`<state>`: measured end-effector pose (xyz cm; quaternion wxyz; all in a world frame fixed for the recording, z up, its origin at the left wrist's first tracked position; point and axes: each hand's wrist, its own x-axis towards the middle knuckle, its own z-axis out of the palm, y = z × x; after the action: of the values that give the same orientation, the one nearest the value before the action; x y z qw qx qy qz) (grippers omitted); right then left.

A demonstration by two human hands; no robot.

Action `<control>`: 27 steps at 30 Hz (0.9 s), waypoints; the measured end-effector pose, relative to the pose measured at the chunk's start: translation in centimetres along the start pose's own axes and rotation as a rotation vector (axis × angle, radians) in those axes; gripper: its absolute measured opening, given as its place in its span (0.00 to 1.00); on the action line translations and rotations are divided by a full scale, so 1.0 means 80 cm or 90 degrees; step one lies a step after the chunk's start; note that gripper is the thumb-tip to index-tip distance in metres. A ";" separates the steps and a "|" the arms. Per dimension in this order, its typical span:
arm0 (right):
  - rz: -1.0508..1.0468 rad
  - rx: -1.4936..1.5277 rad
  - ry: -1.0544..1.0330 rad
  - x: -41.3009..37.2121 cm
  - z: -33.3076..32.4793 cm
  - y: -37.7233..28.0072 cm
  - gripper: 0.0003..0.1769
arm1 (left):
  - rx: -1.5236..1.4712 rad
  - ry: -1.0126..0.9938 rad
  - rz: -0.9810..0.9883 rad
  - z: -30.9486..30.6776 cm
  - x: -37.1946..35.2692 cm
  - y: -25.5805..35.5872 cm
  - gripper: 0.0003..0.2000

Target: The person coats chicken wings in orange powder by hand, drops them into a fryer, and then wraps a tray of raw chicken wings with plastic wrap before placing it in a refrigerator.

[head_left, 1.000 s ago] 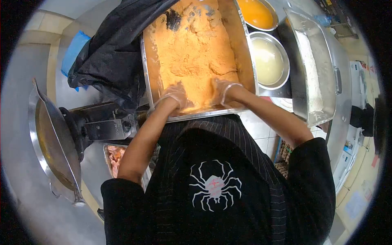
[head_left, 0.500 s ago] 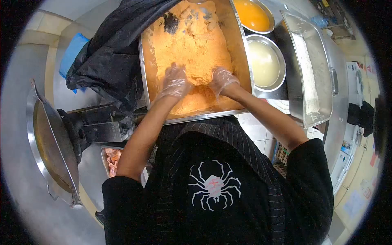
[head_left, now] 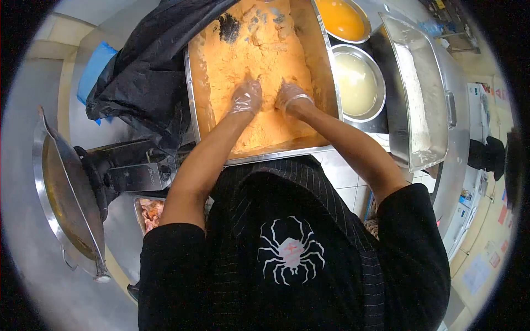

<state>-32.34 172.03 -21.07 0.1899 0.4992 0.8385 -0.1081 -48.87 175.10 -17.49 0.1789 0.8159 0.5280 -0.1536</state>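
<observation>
Head view: with fingers buried, whether spread or pressed together impossible to tell, a person's plastic-gloved left hand (head_left: 247, 98) and right hand (head_left: 292, 95) sink, slightly apart, into orange powder (head_left: 265, 58) inside a metal tray (head_left: 276, 156). Black cloth (head_left: 146, 71) drapes its far left edge; a bowl (head_left: 382, 88) of pale liquid (head_left: 356, 83) sits just right.

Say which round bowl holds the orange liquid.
The upper bowl, at the picture's top edge. The lower bowl, just below it, holds pale yellow liquid instead.
</observation>
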 end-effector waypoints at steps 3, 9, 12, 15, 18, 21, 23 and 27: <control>-0.013 0.141 0.039 0.001 -0.008 0.008 0.16 | -0.140 -0.051 -0.026 -0.022 -0.025 -0.010 0.20; -0.038 0.215 -0.035 -0.019 -0.052 0.029 0.15 | -0.063 -0.275 0.101 -0.080 -0.047 -0.012 0.30; 0.089 0.139 -0.236 -0.056 -0.157 0.003 0.31 | 0.143 0.119 0.192 -0.022 -0.056 -0.031 0.33; 0.137 0.185 -0.158 -0.033 -0.085 -0.033 0.30 | 0.056 -0.115 -0.042 -0.017 -0.055 0.014 0.36; 0.278 0.295 -0.119 -0.031 -0.083 -0.065 0.38 | -0.083 -0.072 -0.173 -0.002 -0.050 0.028 0.35; 0.240 0.338 -0.027 -0.037 -0.080 -0.050 0.33 | -0.087 0.025 -0.098 0.023 -0.040 0.007 0.29; 0.207 0.433 0.047 -0.026 -0.052 -0.034 0.29 | -0.114 0.075 -0.071 0.021 -0.034 -0.004 0.26; 0.061 0.178 -0.032 -0.016 -0.039 -0.019 0.16 | -0.144 -0.066 -0.020 -0.030 -0.045 -0.004 0.25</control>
<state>-33.83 171.47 -17.69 0.1443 0.5572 0.7856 -0.2271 -50.46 173.40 -13.79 0.2940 0.7733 0.5446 -0.1378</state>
